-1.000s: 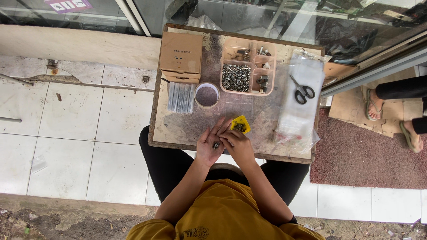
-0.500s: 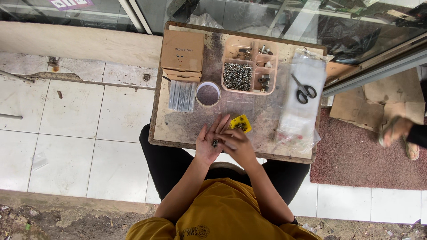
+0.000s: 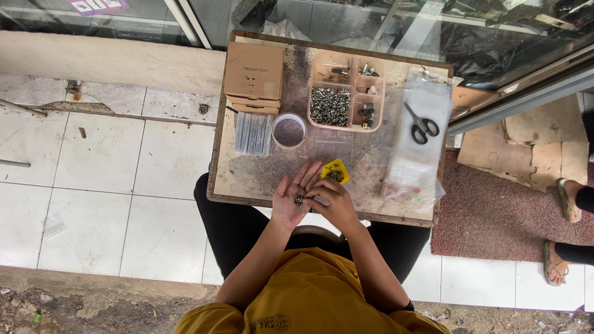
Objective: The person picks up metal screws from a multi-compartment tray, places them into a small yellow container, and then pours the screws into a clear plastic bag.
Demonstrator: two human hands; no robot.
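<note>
Little has been shifted since the earlier frame: both hands are kept at the near edge of the worktop [image 3: 247,173], while the feet [image 3: 566,201] of another person at the right have been moved. The left hand [image 3: 296,196] is held palm up with fingers spread, and a few small dark screws [image 3: 299,200] are cupped in it. The right hand [image 3: 331,201] is curled beside it, its fingertips touching the left palm; whether a screw is pinched cannot be told. A small yellow tray [image 3: 336,171] of screws lies just beyond the hands. Farther back, a pink compartment box [image 3: 346,93], a tape roll [image 3: 289,131], scissors [image 3: 422,124] and cardboard boxes [image 3: 253,77] are set out.
</note>
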